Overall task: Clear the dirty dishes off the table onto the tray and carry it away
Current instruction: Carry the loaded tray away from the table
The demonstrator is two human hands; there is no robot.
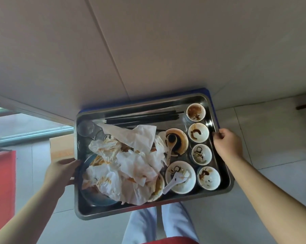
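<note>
A steel tray (113,213) hangs in front of me above the floor, its far end over a blue stool. My left hand (60,173) grips its left rim and my right hand (227,145) grips its right rim. On the tray lie stained crumpled napkins (131,155) heaped over plates, black chopsticks (143,117) along the far side, several small white sauce-stained bowls (198,132) down the right, a white spoon (174,181) in one bowl and clear glasses (86,127) at the far left.
A beige wall or panel (148,41) fills the upper view. A blue stool (207,93) shows under the tray's far edge. A red surface (1,182) is at the left, a cardboard box (62,147) beside the tray, tiled floor (272,138) to the right. My legs (159,224) are below.
</note>
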